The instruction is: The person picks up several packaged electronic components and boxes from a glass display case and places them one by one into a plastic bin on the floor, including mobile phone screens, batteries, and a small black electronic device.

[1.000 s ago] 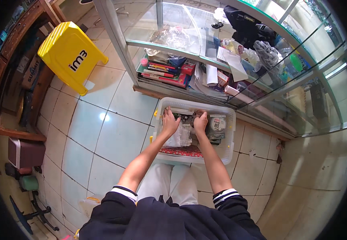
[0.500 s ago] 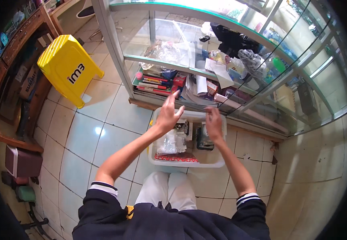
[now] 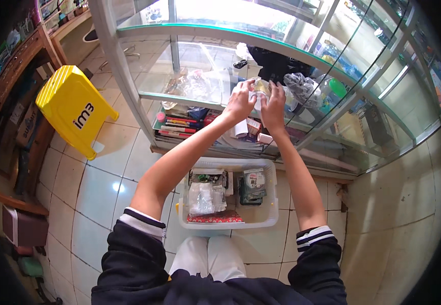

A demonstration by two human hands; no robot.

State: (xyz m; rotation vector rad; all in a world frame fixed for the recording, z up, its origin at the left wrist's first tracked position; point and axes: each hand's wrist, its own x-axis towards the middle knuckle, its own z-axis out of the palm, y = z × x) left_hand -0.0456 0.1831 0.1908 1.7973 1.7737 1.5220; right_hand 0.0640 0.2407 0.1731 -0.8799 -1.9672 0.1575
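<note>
Both my arms reach forward to the upper shelf of a glass display cabinet point(image 3: 144, 95). My left hand point(image 3: 240, 101) curls its fingers at the left side of a crumpled clear plastic packet point(image 3: 262, 87) with something yellowish in it. From the other side my right hand point(image 3: 273, 108) closes on the same packet, thumb and fingertips against it. Much of the packet is hidden by my fingers. Below my arms a white plastic bin point(image 3: 230, 162) sits on the floor, holding white plastic-wrapped packs point(image 3: 205, 199), dark green packs point(image 3: 252, 186) and a red patterned flat item point(image 3: 215, 218).
Books point(image 3: 177, 127) and papers fill the lower shelf. A black bag point(image 3: 276, 63), a grey plastic bag point(image 3: 301, 87) and a green round thing point(image 3: 337, 87) lie further in. A yellow plastic stool point(image 3: 73, 109) stands left, beside a wooden cabinet point(image 3: 2, 175).
My hands have moved forward from above the bin to the shelf and closed around the clear packet. The view has shifted, so the bin's contents show more fully.
</note>
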